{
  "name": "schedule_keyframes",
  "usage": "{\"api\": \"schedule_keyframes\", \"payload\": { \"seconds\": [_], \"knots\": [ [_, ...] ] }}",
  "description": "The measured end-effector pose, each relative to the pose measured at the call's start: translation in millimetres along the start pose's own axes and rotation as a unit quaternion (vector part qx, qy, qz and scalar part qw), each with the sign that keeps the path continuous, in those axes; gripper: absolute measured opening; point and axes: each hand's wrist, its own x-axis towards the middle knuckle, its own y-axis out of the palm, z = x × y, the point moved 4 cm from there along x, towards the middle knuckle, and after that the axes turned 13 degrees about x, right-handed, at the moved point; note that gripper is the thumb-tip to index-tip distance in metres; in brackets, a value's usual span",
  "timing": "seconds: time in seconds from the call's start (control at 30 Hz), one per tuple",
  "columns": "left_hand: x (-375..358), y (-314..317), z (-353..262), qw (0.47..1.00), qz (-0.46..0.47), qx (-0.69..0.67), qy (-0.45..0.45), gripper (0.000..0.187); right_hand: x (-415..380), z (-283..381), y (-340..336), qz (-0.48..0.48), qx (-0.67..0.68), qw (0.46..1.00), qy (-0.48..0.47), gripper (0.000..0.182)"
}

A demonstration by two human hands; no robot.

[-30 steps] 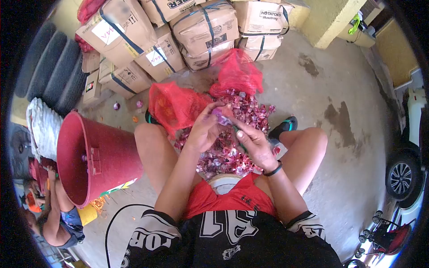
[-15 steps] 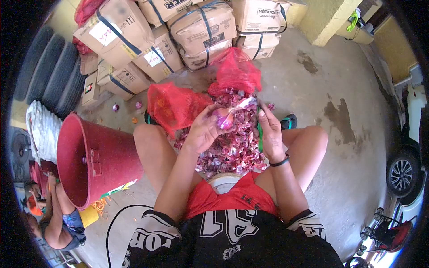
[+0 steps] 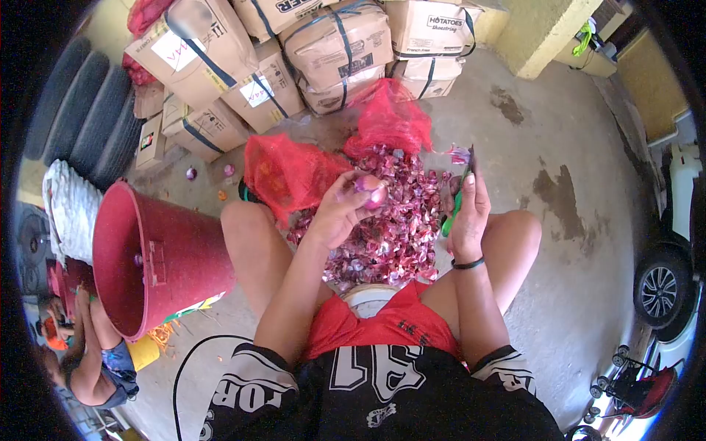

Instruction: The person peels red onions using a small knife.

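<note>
My left hand [image 3: 338,215] is closed round a red onion [image 3: 373,192], held above the pile of peel; its outer side looks pale and shiny. In my right hand [image 3: 469,224] is a knife with a green handle [image 3: 452,213], its narrow dark blade pointing away from me. A strip of purple peel [image 3: 459,154] is beside the blade. Beneath both hands, loose onion skins [image 3: 386,246] are heaped between my legs. Two red mesh sacks, a near-left one [image 3: 283,173] and a farther one [image 3: 388,121], lie against the far side of the heap.
A large red tub [image 3: 184,253] stands at my left. Strapped cardboard boxes [image 3: 334,44] are stacked ahead, with tyres [image 3: 92,117] to their left. Two stray onions [image 3: 191,173] lie on the floor. Another person [image 3: 95,360] sits at far left; a car wheel [image 3: 660,283] is at right.
My right hand has moved right, away from the onion, with the knife and a strip of peel. The onion has turned slightly in my left hand, which stays in nearly the same place.
</note>
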Motion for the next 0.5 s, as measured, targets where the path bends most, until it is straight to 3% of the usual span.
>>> {"api": "schedule_keyframes", "payload": {
  "seconds": [0.1, 0.17, 0.23, 0.33, 0.43, 0.5],
  "knots": [
    [2, 1, -4, 1.0, -0.027, -0.008, -0.002, 0.038, -15, -4, 8, 0.09, -0.205, 0.973, 0.059, 0.053],
    [5, 3, -4, 0.999, -0.042, 0.025, 0.0, 0.035, -24, -48, -2, 0.204, -0.344, 0.914, -0.061, 0.056],
    [3, 1, 0, 0.993, -0.07, 0.09, 0.004, 0.033, -40, -29, 28, 0.222, -0.315, 0.918, 0.099, 0.056],
    [-1, 3, -1, 0.99, -0.063, 0.126, 0.011, 0.034, -39, -35, 34, 0.267, -0.368, 0.891, 0.008, 0.056],
    [2, -5, 4, 0.991, -0.042, 0.124, 0.013, 0.032, -38, -32, 38, 0.285, -0.324, 0.901, -0.034, 0.055],
    [0, -7, 5, 0.998, 0.002, 0.057, 0.012, 0.031, -30, -53, 14, 0.275, -0.343, 0.897, -0.04, 0.055]
  ]
}}
